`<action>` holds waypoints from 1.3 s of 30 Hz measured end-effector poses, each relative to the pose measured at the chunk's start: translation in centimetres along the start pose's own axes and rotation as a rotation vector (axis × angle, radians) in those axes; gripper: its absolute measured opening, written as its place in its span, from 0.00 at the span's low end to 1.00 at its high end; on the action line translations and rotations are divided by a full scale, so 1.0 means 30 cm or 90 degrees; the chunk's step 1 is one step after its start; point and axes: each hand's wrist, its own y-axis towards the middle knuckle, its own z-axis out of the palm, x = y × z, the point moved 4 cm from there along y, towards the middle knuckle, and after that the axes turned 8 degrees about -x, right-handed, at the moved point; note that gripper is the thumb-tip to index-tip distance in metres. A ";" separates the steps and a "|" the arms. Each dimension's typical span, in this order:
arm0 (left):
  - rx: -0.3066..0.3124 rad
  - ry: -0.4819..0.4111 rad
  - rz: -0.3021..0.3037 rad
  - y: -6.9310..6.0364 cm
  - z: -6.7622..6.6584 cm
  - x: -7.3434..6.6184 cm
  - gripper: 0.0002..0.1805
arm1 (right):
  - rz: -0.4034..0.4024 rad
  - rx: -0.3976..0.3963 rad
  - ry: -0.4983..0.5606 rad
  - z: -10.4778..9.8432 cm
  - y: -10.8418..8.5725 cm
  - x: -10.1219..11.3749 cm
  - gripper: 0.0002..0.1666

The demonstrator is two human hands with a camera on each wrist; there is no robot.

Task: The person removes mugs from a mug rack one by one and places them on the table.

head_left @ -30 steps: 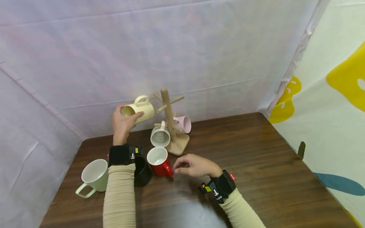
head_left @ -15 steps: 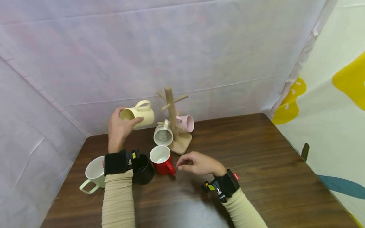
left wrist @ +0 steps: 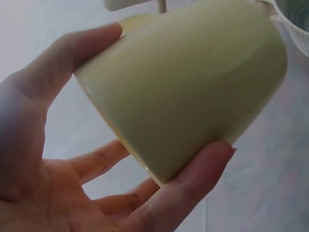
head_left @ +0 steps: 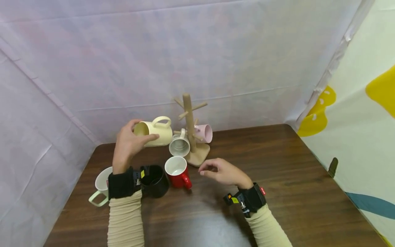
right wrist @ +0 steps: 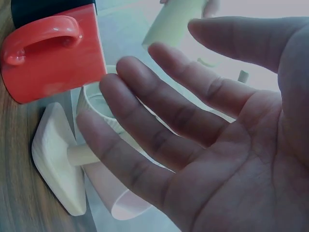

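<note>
My left hand (head_left: pixel 128 142) grips a pale yellow mug (left wrist: pixel 193 92) around its rim end, thumb and fingers on opposite sides. The mug lies sideways in the air, left of the wooden mug tree (head_left: pixel 189 116), mouth to the left and handle up. Hanging from the tree's lower pegs are a grey-white mug (head_left: pixel 179 146) and a pink mug (head_left: pixel 205 133). My right hand (head_left: pixel 226 173) hovers above the table with fingers loosely bent, holding nothing. A red mug (head_left: pixel 179 175) stands upright to its left; in the right wrist view the palm (right wrist: pixel 241 159) shows bare.
A black mug (head_left: pixel 155 187) stands beside the red one. Farther left is a light green mug (head_left: pixel 103 181), partly hidden by my left wrist. The upper pegs (head_left: pixel 200 106) of the tree are bare. Behind the brown table (head_left: pixel 262 154) hangs a pale cloth wall (head_left: pixel 216 51).
My left hand has lowered the yellow mug beside the mug tree. My right hand has drifted slightly right, away from the red mug. The head view has shifted a little.
</note>
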 end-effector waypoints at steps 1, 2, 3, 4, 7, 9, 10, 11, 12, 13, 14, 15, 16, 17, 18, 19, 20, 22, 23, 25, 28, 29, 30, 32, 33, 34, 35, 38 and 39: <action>0.009 0.002 0.004 -0.004 -0.001 -0.003 0.46 | 0.002 -0.007 0.000 -0.005 -0.001 -0.002 0.07; 0.018 0.003 0.008 -0.008 -0.002 -0.006 0.47 | 0.004 -0.013 -0.001 -0.009 -0.002 -0.004 0.07; 0.027 0.002 0.010 -0.012 -0.003 -0.009 0.47 | 0.005 -0.017 -0.002 -0.013 -0.003 -0.006 0.07; 0.036 0.003 0.012 -0.016 -0.003 -0.011 0.48 | 0.004 -0.021 -0.004 -0.017 -0.003 -0.007 0.07; 0.060 0.008 0.019 -0.028 -0.002 -0.019 0.49 | 0.002 -0.037 -0.012 -0.029 -0.005 -0.010 0.07; 0.076 0.014 0.022 -0.036 0.001 -0.024 0.50 | 0.004 -0.050 -0.012 -0.038 -0.006 -0.008 0.07; 0.083 0.020 0.026 -0.040 0.003 -0.027 0.50 | 0.005 -0.057 -0.009 -0.043 -0.007 -0.007 0.07; 0.091 0.024 0.030 -0.043 0.006 -0.030 0.50 | 0.006 -0.065 -0.007 -0.047 -0.009 -0.005 0.07; 0.099 0.026 0.032 -0.046 0.010 -0.033 0.49 | 0.006 -0.071 -0.003 -0.052 -0.010 -0.003 0.06; 0.107 0.029 0.035 -0.049 0.013 -0.035 0.49 | 0.006 -0.077 -0.001 -0.056 -0.011 -0.001 0.06; 0.114 0.030 0.038 -0.052 0.017 -0.038 0.48 | 0.006 -0.082 0.003 -0.060 -0.013 0.001 0.06; 0.121 0.030 0.040 -0.055 0.020 -0.041 0.47 | 0.007 -0.088 0.005 -0.064 -0.014 0.002 0.06; 0.127 0.030 0.042 -0.057 0.023 -0.044 0.47 | 0.009 -0.094 0.005 -0.068 -0.015 0.002 0.05; 0.133 0.028 0.043 -0.059 0.027 -0.046 0.46 | 0.011 -0.099 0.004 -0.072 -0.016 0.002 0.05; 0.137 0.027 0.044 -0.061 0.031 -0.050 0.46 | 0.014 -0.104 0.005 -0.076 -0.017 0.003 0.05; 0.141 0.027 0.047 -0.063 0.035 -0.053 0.46 | 0.019 -0.108 0.004 -0.080 -0.018 0.002 0.05; 0.143 0.024 0.048 -0.065 0.040 -0.056 0.45 | 0.023 -0.112 0.005 -0.085 -0.019 0.003 0.04; 0.148 0.020 0.048 -0.069 0.050 -0.061 0.44 | 0.028 -0.121 0.003 -0.093 -0.021 0.003 0.04; 0.150 0.018 0.049 -0.070 0.056 -0.062 0.44 | 0.028 -0.124 0.002 -0.097 -0.022 0.003 0.05; 0.153 0.014 0.054 -0.073 0.069 -0.066 0.43 | 0.032 -0.132 0.001 -0.104 -0.024 0.001 0.05; 0.162 -0.003 0.056 -0.079 0.089 -0.072 0.42 | 0.038 -0.139 0.001 -0.111 -0.028 -0.003 0.05; 0.164 -0.012 0.056 -0.082 0.094 -0.074 0.41 | 0.040 -0.140 0.001 -0.113 -0.029 -0.004 0.05; 0.167 -0.019 0.057 -0.083 0.099 -0.076 0.41 | 0.043 -0.141 0.002 -0.114 -0.030 -0.005 0.05; 0.172 -0.033 0.054 -0.088 0.107 -0.081 0.41 | 0.043 -0.141 0.002 -0.116 -0.033 -0.005 0.06; 0.173 -0.035 0.056 -0.090 0.110 -0.084 0.41 | 0.043 -0.143 0.001 -0.118 -0.034 -0.005 0.06; 0.174 -0.038 0.057 -0.091 0.114 -0.088 0.41 | 0.043 -0.145 0.000 -0.121 -0.036 -0.004 0.06; 0.176 -0.038 0.057 -0.092 0.117 -0.092 0.41 | 0.043 -0.148 -0.002 -0.123 -0.037 -0.002 0.06; 0.180 -0.024 0.057 -0.092 0.125 -0.100 0.42 | 0.039 -0.160 -0.004 -0.133 -0.039 0.002 0.06; 0.183 -0.017 0.058 -0.092 0.128 -0.103 0.42 | 0.040 -0.164 -0.001 -0.136 -0.040 0.003 0.06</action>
